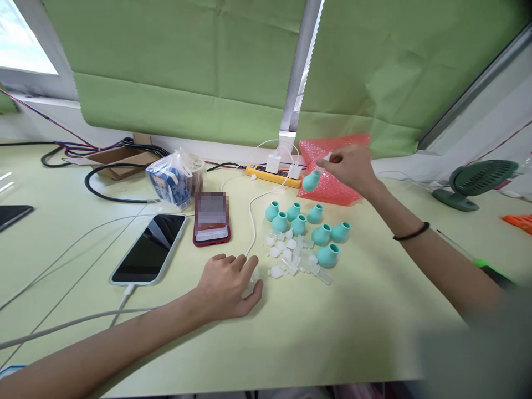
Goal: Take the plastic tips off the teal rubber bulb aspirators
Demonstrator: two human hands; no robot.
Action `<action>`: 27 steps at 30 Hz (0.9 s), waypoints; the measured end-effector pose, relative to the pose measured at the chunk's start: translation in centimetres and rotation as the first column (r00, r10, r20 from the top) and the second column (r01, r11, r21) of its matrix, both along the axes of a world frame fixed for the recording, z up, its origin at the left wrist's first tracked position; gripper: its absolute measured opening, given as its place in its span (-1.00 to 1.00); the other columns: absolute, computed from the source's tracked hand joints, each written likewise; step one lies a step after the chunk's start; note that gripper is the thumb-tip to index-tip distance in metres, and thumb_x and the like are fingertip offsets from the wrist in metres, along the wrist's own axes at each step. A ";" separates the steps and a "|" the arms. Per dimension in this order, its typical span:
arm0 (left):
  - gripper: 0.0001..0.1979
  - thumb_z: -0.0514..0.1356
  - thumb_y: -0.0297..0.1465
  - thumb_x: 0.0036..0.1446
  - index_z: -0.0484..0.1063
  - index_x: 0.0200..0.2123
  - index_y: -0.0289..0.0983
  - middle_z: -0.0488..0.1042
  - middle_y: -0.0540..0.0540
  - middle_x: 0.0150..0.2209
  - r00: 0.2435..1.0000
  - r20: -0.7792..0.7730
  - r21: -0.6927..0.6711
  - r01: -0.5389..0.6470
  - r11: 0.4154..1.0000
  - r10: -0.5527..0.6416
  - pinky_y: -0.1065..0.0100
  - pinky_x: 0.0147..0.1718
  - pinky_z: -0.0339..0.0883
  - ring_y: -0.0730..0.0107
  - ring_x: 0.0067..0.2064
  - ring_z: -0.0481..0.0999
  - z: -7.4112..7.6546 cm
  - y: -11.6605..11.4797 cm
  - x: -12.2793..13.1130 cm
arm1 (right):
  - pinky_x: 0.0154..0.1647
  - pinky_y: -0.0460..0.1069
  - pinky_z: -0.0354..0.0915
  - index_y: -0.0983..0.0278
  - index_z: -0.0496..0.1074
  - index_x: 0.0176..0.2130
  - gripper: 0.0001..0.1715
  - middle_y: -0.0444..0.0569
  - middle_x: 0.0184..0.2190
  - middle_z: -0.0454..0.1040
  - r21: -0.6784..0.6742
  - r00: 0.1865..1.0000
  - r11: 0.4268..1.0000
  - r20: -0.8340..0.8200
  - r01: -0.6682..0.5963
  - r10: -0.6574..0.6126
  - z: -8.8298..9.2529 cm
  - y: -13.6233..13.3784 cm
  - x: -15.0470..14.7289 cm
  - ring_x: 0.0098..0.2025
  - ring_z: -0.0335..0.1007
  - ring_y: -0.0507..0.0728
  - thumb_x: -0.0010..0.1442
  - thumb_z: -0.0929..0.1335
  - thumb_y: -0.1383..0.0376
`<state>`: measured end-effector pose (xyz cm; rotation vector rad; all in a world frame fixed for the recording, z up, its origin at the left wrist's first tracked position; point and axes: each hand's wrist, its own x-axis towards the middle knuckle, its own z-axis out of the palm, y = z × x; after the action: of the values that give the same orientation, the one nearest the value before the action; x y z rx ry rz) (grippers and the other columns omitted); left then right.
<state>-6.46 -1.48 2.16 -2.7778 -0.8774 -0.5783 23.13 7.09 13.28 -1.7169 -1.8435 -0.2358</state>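
Note:
My right hand [347, 166] is raised over the back of the table. Its thumb and fingers pinch the clear nozzle of a teal squeeze bulb [311, 180], which hangs below them. My left hand [229, 281] rests on the table with fingers loosely bent and thumb apart. A small translucent piece [255, 275] shows between its thumb and index finger; whether they touch it is unclear. Between the hands stand several teal bulbs [321, 235], open mouths up. In front of them lies a loose pile of clear and white plastic nozzle pieces [290, 256].
Behind the bulbs are a red bubble-wrap bag [332, 194] and a yellow power strip [266, 174]. Two phones [148, 249] and a plastic-wrapped package [172, 180] lie left, among cables. A green fan [477, 180] stands right.

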 end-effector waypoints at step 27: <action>-0.74 -0.09 -0.52 0.12 0.29 -0.15 -0.29 0.35 -0.11 -0.40 0.996 -0.063 -0.084 -0.074 0.994 0.069 0.40 -0.60 0.23 0.35 -0.45 0.37 -1.4 1.1 0.2 | -0.36 0.00 0.21 0.28 0.33 -0.16 -0.72 0.06 -0.32 0.34 -0.252 0.836 0.913 0.379 -0.320 0.397 -10.3 -13.3 -8.6 -0.26 0.23 0.16 0.08 0.25 0.30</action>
<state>-6.29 -0.37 0.75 -2.8103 -1.0065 -0.4532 14.49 -6.25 2.97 -1.4646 -2.5412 -0.3143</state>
